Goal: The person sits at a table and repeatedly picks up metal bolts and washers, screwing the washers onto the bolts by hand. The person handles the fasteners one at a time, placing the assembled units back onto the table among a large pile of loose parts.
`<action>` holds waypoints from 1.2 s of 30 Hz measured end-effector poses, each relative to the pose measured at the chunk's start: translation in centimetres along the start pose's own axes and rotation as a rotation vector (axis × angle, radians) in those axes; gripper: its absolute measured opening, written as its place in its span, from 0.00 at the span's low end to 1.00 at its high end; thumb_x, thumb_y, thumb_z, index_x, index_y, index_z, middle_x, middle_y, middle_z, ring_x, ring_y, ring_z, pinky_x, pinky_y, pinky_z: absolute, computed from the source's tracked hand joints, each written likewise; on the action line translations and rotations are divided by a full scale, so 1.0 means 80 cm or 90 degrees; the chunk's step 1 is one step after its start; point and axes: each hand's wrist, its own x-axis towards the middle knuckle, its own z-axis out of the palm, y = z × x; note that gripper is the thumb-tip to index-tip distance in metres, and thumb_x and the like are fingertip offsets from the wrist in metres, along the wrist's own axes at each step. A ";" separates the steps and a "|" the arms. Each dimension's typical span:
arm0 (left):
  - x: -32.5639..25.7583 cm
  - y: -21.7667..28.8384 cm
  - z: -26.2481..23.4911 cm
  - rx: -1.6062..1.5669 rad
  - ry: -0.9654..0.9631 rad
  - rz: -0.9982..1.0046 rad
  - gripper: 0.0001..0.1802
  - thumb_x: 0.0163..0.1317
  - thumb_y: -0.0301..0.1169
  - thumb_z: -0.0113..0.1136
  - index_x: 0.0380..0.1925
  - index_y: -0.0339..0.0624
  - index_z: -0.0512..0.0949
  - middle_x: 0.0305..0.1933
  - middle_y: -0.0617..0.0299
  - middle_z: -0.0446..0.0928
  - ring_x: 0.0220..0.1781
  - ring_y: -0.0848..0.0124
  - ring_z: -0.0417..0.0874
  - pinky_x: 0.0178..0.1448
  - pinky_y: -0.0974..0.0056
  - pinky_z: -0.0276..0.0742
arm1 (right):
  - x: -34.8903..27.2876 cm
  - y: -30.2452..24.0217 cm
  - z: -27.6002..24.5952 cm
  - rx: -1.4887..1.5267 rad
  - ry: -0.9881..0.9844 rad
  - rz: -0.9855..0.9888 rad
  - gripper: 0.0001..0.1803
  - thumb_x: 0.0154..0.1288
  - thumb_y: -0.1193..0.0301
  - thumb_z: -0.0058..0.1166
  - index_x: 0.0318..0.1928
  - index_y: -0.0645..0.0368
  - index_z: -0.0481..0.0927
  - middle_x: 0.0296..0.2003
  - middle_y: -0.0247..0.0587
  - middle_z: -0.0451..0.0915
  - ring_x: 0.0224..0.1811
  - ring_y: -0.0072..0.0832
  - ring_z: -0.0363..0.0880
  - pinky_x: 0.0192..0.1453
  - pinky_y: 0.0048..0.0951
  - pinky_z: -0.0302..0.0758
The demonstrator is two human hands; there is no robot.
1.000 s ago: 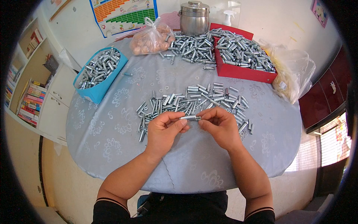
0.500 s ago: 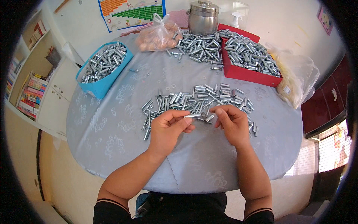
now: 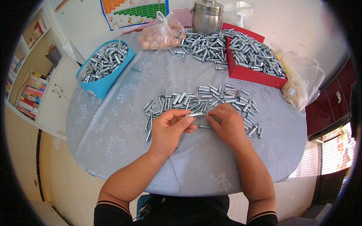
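The left hand (image 3: 166,128) has its thumb and index finger pinched on a metal tube (image 3: 197,115), which lies nearly level across the gap between the two hands, its far end pointing right. The right hand (image 3: 229,122) meets that end with thumb and fingers curled close together; whether they grip the tube itself or a small part at its tip, I cannot tell. Just below the tube, near the right thumb, a thin bolt (image 3: 204,127) lies on the cloth (image 3: 124,158). Directly beyond the fingers of both hands spreads a loose heap (image 3: 184,98) of silvery tubes and bolts, reaching out past the left knuckles on one side and the right knuckles on the other. A few washers (image 3: 166,81) lie past the heap, further from the fingers. Well to the left of the left fingers and further off stands a blue box (image 3: 103,89) full of metal pieces; ahead and to the right of the right fingers, a red box (image 3: 256,78) is piled high with more. Between the boxes, far ahead of the fingers, are a second heap (image 3: 203,47), a knotted bag (image 3: 161,37) of brownish round things and a steel pot (image 3: 206,18). Right of the red box, a clear bag (image 3: 303,81) slumps near the cloth's edge.
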 end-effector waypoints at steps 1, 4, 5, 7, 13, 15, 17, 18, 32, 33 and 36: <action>0.000 0.000 -0.001 0.001 0.003 -0.002 0.11 0.64 0.23 0.60 0.45 0.34 0.78 0.39 0.51 0.84 0.35 0.68 0.86 0.39 0.66 0.84 | 0.001 -0.003 0.002 -0.030 -0.012 -0.002 0.06 0.55 0.69 0.62 0.33 0.56 0.83 0.34 0.41 0.78 0.36 0.42 0.79 0.40 0.39 0.77; 0.000 -0.002 -0.002 0.000 0.009 -0.003 0.11 0.63 0.23 0.60 0.45 0.34 0.78 0.39 0.52 0.84 0.35 0.68 0.86 0.39 0.66 0.84 | 0.001 -0.010 0.006 -0.093 -0.038 -0.004 0.06 0.55 0.69 0.61 0.33 0.55 0.84 0.34 0.41 0.77 0.36 0.41 0.79 0.40 0.40 0.76; 0.001 -0.003 -0.003 -0.002 0.010 -0.002 0.10 0.63 0.23 0.60 0.45 0.34 0.78 0.39 0.52 0.84 0.35 0.68 0.86 0.39 0.66 0.84 | 0.001 -0.010 0.007 -0.095 -0.039 -0.003 0.06 0.55 0.69 0.61 0.33 0.55 0.84 0.34 0.41 0.76 0.36 0.41 0.79 0.40 0.40 0.76; 0.000 -0.003 -0.003 -0.003 0.009 -0.010 0.10 0.63 0.23 0.60 0.45 0.34 0.78 0.39 0.52 0.84 0.35 0.68 0.86 0.39 0.66 0.84 | 0.000 -0.011 0.008 -0.095 -0.041 0.009 0.06 0.55 0.69 0.61 0.33 0.55 0.83 0.34 0.41 0.76 0.37 0.41 0.79 0.40 0.41 0.76; -0.001 -0.002 0.000 0.003 0.003 -0.009 0.10 0.63 0.23 0.60 0.45 0.34 0.79 0.39 0.52 0.84 0.34 0.69 0.86 0.39 0.66 0.84 | -0.001 -0.013 0.008 -0.115 -0.034 0.005 0.05 0.56 0.69 0.60 0.33 0.55 0.82 0.34 0.41 0.75 0.38 0.41 0.79 0.39 0.41 0.76; -0.001 -0.002 0.002 0.007 0.004 -0.006 0.10 0.63 0.23 0.60 0.45 0.34 0.78 0.39 0.52 0.84 0.34 0.69 0.86 0.39 0.66 0.84 | 0.000 -0.013 0.007 -0.129 -0.052 0.006 0.06 0.55 0.70 0.60 0.34 0.55 0.82 0.34 0.41 0.75 0.39 0.41 0.79 0.40 0.42 0.76; -0.002 -0.002 0.003 0.006 0.001 -0.003 0.10 0.63 0.23 0.60 0.45 0.33 0.78 0.39 0.52 0.84 0.34 0.69 0.86 0.39 0.67 0.84 | 0.000 -0.013 0.009 -0.135 -0.054 -0.005 0.06 0.55 0.70 0.60 0.34 0.55 0.82 0.34 0.41 0.75 0.39 0.41 0.79 0.40 0.41 0.77; -0.002 -0.001 0.004 0.007 0.002 -0.004 0.11 0.63 0.23 0.60 0.45 0.33 0.78 0.39 0.52 0.84 0.34 0.69 0.86 0.39 0.67 0.84 | 0.000 -0.013 0.010 -0.139 -0.055 -0.011 0.06 0.54 0.70 0.60 0.34 0.56 0.82 0.34 0.41 0.76 0.39 0.41 0.79 0.41 0.41 0.77; -0.002 -0.004 0.000 0.018 0.002 -0.001 0.10 0.63 0.23 0.60 0.44 0.34 0.78 0.39 0.54 0.83 0.35 0.70 0.85 0.39 0.67 0.84 | -0.009 -0.027 0.008 0.522 0.063 0.231 0.05 0.61 0.79 0.60 0.38 0.62 0.80 0.30 0.30 0.80 0.31 0.16 0.76 0.37 0.20 0.73; -0.002 -0.004 0.000 0.018 0.004 0.002 0.10 0.63 0.23 0.60 0.44 0.34 0.78 0.39 0.54 0.83 0.35 0.70 0.85 0.39 0.67 0.84 | -0.009 -0.031 0.005 0.559 0.052 0.233 0.04 0.61 0.79 0.60 0.38 0.62 0.80 0.30 0.29 0.80 0.32 0.14 0.75 0.37 0.19 0.73; -0.003 -0.005 0.001 0.021 0.003 0.008 0.09 0.64 0.22 0.60 0.44 0.34 0.79 0.38 0.55 0.83 0.35 0.70 0.85 0.39 0.67 0.84 | -0.013 -0.029 0.004 0.524 0.029 0.195 0.04 0.61 0.79 0.60 0.38 0.62 0.80 0.31 0.30 0.81 0.33 0.16 0.77 0.38 0.19 0.74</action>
